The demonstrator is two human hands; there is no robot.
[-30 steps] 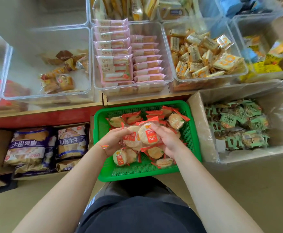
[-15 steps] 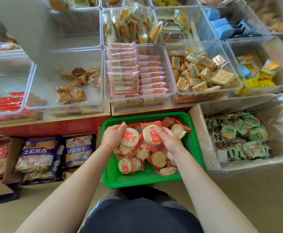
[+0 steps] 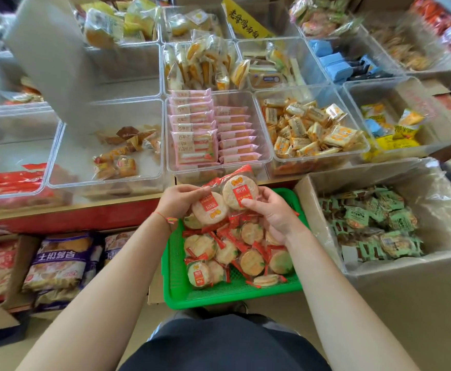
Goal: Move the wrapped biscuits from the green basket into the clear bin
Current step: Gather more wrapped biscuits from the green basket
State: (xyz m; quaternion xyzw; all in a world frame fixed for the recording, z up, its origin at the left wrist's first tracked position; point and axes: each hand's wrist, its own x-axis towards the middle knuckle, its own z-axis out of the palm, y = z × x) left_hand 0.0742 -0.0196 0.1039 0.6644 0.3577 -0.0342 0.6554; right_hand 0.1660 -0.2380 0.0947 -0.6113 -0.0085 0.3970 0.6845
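Shelves of clear bins (image 3: 106, 156) held packaged snacks. Above the green basket's (image 3: 173, 290) far edge, the left hand (image 3: 181, 200) and right hand (image 3: 272, 215) each gripped wrapped biscuits (image 3: 224, 202), fingers curled around them; more lay in the basket.

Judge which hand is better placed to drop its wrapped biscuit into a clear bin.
Probably the right hand: its red-labelled round wrapped biscuit already overlaps the front rim of the clear plastic bin of pink packets; the left hand holds its biscuit lower.
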